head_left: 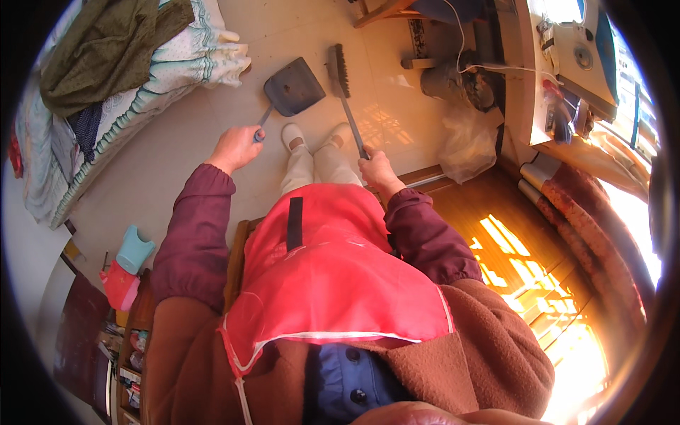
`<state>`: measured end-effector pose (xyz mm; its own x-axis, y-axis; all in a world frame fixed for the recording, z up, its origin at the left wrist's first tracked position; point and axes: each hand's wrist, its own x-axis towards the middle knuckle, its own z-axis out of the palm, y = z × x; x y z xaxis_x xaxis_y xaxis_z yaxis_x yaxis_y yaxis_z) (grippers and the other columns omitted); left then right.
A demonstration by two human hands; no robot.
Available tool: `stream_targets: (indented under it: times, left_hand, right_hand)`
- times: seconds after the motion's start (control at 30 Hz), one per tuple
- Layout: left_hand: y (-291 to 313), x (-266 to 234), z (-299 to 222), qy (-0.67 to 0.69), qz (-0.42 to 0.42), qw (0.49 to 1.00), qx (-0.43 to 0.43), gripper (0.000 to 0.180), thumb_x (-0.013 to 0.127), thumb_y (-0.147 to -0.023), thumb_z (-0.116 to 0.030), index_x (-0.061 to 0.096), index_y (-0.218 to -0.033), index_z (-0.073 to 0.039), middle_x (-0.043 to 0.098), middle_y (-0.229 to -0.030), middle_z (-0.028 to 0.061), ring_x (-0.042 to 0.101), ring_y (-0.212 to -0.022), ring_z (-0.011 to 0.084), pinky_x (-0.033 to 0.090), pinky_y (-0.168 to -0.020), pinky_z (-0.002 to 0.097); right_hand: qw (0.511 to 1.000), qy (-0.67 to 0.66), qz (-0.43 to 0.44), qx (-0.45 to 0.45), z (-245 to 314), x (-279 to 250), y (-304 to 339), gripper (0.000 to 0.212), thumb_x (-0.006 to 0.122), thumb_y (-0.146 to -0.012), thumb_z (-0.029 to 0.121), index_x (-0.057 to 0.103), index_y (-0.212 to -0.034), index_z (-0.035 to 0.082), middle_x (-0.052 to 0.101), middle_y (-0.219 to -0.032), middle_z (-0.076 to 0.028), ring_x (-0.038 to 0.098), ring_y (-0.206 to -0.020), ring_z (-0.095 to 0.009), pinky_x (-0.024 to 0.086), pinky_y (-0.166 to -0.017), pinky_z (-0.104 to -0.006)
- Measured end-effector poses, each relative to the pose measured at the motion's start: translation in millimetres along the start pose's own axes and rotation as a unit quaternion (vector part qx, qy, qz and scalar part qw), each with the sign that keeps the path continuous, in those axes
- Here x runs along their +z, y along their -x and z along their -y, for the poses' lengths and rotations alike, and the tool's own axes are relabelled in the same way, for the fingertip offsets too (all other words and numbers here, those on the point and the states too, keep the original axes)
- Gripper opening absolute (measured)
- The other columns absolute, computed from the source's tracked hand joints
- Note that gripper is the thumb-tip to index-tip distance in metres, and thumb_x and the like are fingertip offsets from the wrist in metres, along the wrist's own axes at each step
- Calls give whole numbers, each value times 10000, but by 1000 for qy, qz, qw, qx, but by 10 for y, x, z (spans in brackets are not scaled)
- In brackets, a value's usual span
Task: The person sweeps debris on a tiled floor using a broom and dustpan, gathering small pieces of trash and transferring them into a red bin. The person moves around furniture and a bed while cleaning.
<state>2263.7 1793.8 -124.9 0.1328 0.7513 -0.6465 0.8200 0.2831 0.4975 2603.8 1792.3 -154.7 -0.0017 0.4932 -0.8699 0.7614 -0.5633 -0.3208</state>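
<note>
My left hand is closed round the handle of a dark grey dustpan, whose pan lies low over the floor beyond my feet. A few small dark bits show on the pan. In my right hand is the handle of a long grey brush with dark bristles along its far end. The bristles face right, away from the dustpan, and the two tools stay apart. Whether either one touches the floor I cannot tell.
To the left is a bed with a frilled cover and a dark olive cloth. A clear plastic bag sits at the right, below a desk with a trailing white cord. Small specks dot the pale tiled floor.
</note>
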Motion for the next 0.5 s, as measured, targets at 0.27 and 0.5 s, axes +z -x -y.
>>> stream_targets:
  times: [0.27, 0.5]
  left_hand:
    - [-117, -137, -113, 12, 13, 1000, 19, 210, 577, -719, -169, 627, -894, -63, 621, -787, 188, 585, -783, 376, 466, -707, 437]
    - [-36, -193, -150, 13, -6, 1000, 20, 211, 591, -711, -172, 624, -895, -73, 625, -774, 179, 591, -778, 373, 472, -708, 430]
  right_hand:
    - [996, 55, 54, -44, 382, -207, 437, 439, 492, -767, 124, 523, -1181, -20, 579, -1013, -300, 552, -1004, -412, 448, -864, -401]
    - [992, 83, 8, -99, 431, -500, 850, 425, 512, -787, 124, 513, -1187, -18, 591, -969, -293, 570, -976, -404, 458, -821, -412]
